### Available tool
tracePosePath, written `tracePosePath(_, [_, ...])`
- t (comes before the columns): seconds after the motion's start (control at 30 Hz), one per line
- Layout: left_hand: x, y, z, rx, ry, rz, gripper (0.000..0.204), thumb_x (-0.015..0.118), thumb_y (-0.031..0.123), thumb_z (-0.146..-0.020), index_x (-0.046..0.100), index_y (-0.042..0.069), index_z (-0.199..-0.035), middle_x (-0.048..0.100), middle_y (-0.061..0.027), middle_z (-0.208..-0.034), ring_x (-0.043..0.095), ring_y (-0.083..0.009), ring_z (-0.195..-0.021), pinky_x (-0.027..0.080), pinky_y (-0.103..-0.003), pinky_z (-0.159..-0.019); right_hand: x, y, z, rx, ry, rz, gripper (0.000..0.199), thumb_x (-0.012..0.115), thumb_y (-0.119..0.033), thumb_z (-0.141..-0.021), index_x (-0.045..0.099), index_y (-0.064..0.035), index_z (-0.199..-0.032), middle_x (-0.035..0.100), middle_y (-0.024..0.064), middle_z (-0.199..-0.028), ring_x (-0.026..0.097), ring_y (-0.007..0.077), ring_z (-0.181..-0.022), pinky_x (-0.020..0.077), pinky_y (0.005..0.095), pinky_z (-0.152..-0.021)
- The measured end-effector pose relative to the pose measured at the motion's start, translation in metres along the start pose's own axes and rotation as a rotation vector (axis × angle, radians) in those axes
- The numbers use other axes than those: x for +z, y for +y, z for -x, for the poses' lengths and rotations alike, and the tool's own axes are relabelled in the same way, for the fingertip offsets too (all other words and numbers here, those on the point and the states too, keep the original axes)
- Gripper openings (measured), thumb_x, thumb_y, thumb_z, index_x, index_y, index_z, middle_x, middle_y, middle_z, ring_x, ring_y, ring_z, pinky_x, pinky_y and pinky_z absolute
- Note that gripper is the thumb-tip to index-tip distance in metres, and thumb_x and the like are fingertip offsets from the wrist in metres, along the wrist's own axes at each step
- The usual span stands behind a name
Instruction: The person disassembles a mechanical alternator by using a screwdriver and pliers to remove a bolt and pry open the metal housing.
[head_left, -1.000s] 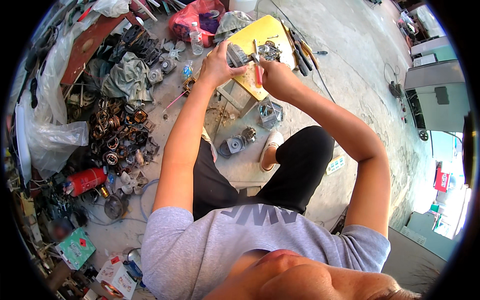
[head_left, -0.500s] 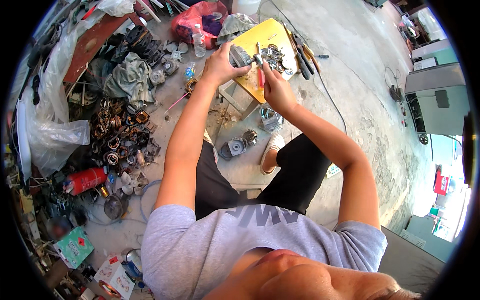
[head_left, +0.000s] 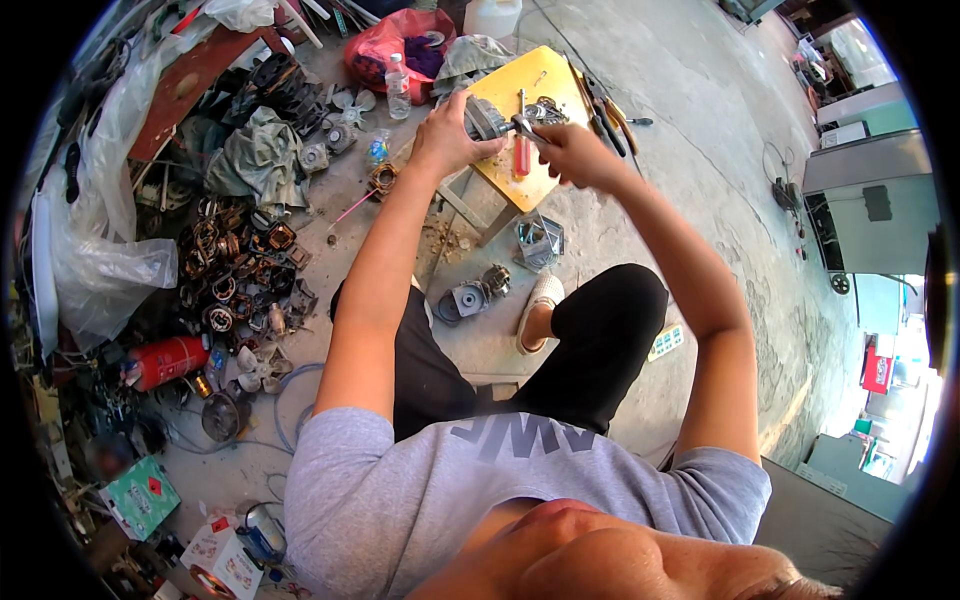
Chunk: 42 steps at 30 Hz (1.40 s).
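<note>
While the left hand (head_left: 447,135) grips the grey motor (head_left: 484,118) above the yellow desk (head_left: 530,85), its shaft points right, where the right hand's (head_left: 567,152) fingers close around it.

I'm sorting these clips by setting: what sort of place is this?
Probably a small-motor repair workshop: the left hand holds a motor part over a yellow board, beside a heap of copper-wound coils and pliers.
</note>
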<state>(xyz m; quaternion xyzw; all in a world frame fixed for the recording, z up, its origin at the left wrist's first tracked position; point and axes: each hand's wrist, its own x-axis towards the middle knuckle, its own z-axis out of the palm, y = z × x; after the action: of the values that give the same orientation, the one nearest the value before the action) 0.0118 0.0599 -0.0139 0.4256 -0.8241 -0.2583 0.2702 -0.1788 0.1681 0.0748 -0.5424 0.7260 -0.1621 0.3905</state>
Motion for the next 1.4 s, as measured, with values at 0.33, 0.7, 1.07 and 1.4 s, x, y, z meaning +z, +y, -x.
tracePosePath(0.33, [0.01,0.006,-0.005,0.085,0.024,-0.029,0.095,0.082,0.057,-0.064,0.046,0.006,-0.136,0.065,-0.0219,-0.118,0.064,-0.0371,-0.109,0.05,-0.043,-0.093,-0.043,-0.064,-0.039,0.142,-0.403,0.302,0.022,0.054,-0.007,-0.086,0.062,0.0015,-0.068,0.061,0.0079,-0.061,0.058,0.0165,-0.049,0.0466,0.0295,-0.046])
tracePosePath(0.7, [0.004,-0.002,-0.003,0.022,0.0,0.013,0.094,0.082,0.056,-0.064,0.047,0.008,-0.137,0.065,-0.0196,-0.121,0.064,-0.0348,-0.11,0.051,-0.042,-0.093,0.08,0.069,-0.01,-0.55,0.598,0.195,0.055,0.054,-0.002,-0.091,0.045,-0.0081,-0.144,0.06,0.0194,-0.091,0.063,0.039,-0.078,0.0526,0.044,-0.07])
tracePosePath(1.07, [-0.002,-0.001,-0.004,-0.023,-0.055,0.046,0.097,0.085,0.052,-0.062,0.043,0.009,-0.138,0.06,-0.0204,-0.128,0.06,-0.0371,-0.116,0.049,-0.045,-0.097,0.011,0.02,-0.007,-0.031,0.023,-0.129,0.034,0.057,-0.02,-0.096,0.065,-0.0025,-0.124,0.064,0.0055,-0.073,0.06,0.0126,-0.057,0.051,0.0302,-0.052])
tracePosePath(1.4, [0.003,0.0,-0.003,0.035,-0.015,-0.003,0.096,0.081,0.058,-0.065,0.043,0.01,-0.139,0.063,-0.0205,-0.122,0.062,-0.038,-0.112,0.049,-0.045,-0.094,-0.021,-0.057,-0.016,-0.097,-0.184,0.32,0.02,0.049,-0.009,-0.087,0.061,0.0067,-0.087,0.062,0.0065,-0.067,0.061,0.0155,-0.052,0.0481,0.0317,-0.049])
